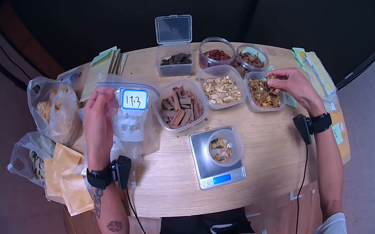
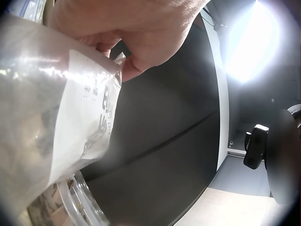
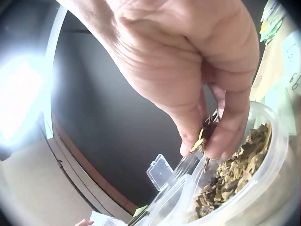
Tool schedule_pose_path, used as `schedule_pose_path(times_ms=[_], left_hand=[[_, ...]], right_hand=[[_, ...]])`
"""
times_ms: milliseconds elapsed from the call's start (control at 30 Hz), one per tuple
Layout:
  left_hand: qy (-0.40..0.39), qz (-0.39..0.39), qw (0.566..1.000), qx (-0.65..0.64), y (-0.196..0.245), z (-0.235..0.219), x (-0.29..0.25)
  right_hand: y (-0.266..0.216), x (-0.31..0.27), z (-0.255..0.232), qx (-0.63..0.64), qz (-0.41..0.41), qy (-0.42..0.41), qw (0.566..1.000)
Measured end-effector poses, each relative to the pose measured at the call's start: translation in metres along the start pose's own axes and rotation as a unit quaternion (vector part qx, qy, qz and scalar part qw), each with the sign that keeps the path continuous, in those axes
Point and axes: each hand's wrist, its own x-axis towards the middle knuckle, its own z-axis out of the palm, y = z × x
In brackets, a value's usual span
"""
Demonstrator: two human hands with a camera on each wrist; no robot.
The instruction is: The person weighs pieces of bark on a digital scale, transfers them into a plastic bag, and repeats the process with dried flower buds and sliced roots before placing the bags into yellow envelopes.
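My left hand (image 1: 97,106) holds a clear zip bag (image 1: 149,135) by its top left corner. The bag bears a blue-framed label (image 1: 134,98) reading 17.3 and a white printed patch (image 2: 87,113). My right hand (image 1: 291,83) is over a clear plastic tub (image 3: 281,136) of yellow-brown dried herb pieces (image 3: 240,174). Between thumb and fingertips it pinches a few of these dried pieces (image 3: 201,137), close above the tub's rim. Near the table's front, a digital scale (image 1: 202,163) with a lit blue display carries a round clear cup (image 1: 238,144) containing some yellow and dark pieces.
Left of the right-hand tub stand tubs of pale chips (image 1: 221,91) and brown bark strips (image 1: 180,108). Behind are a lidded box (image 1: 166,71) of dark pieces and two round jars. Plastic bags (image 1: 53,108) and tan envelopes (image 1: 73,180) lie left; papers (image 1: 319,73) lie right.
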Motion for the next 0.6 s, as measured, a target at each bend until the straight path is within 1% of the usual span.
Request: schedule_pose_path(times_ms=[167,267,367,600], left_hand=[[0.022,-0.005,1.000,-0.016,0.005,0.006,-0.004],[0.024,-0.013,1.000,-0.016,0.005,0.005,-0.002],[0.024,-0.006,1.000,-0.020,0.004,0.003,-0.001],[0.016,-0.004,0.999,-0.028,0.006,0.006,-0.003]], right_hand=[[-0.007,-0.008,0.004,0.015,-0.004,-0.014,1.000],[-0.002,-0.004,0.003,-0.007,-0.010,-0.030,0.999],[0.000,-0.005,0.009,-0.015,-0.003,-0.018,1.000],[-0.008,-0.007,0.007,-0.011,0.001,-0.025,1.000]])
